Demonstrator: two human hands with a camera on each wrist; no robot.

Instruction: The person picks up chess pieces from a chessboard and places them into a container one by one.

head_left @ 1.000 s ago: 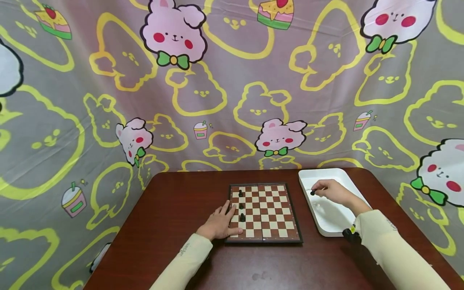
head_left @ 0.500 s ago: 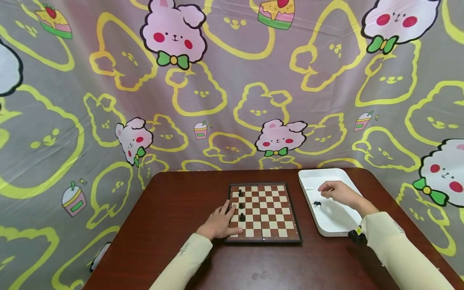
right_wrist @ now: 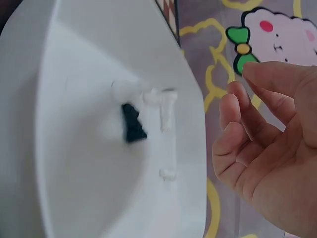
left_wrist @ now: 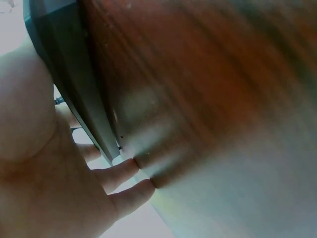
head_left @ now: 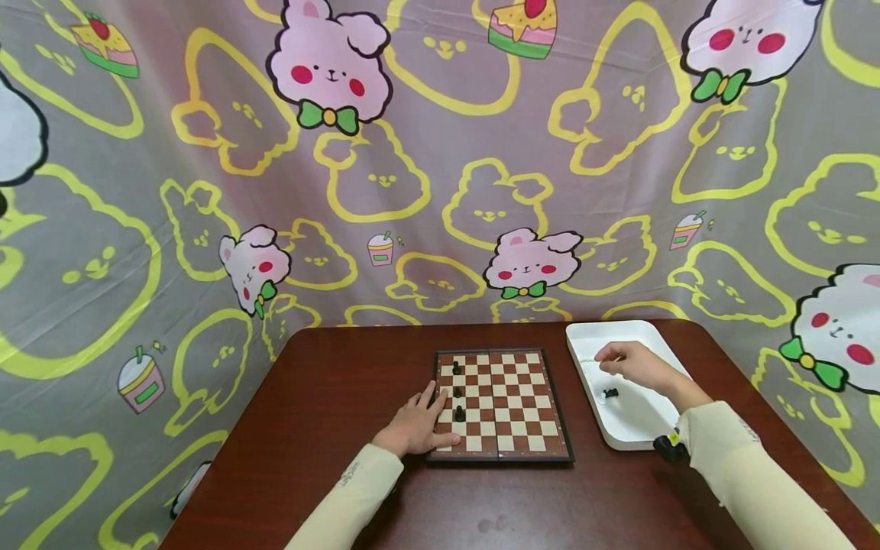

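Observation:
My left hand (head_left: 415, 425) rests spread on the left edge of the checkered chessboard (head_left: 516, 405), some fingertips touching the table beside it in the left wrist view. Three black chess pieces (head_left: 460, 414) stand on the board near that hand. Over the white tray (head_left: 624, 441) my right hand (head_left: 635, 365) hovers with loosely bent fingers and nothing between them. A black chess piece (right_wrist: 132, 124) lies on its side in the tray below that hand. White chess pieces (right_wrist: 168, 111) lie around it, blurred and pale against the tray.
The dark wooden table (head_left: 344, 382) bears the board at its middle and the tray at its right. A patterned cloth (head_left: 440, 191) hangs behind and along the sides. The tray's raised wall (right_wrist: 44, 124) stands beside the right hand.
A second ago my right hand pinched a black chess piece over the tray. It let go, and the piece now lies in the tray, shifted slightly right since landing. The left hand stays put.

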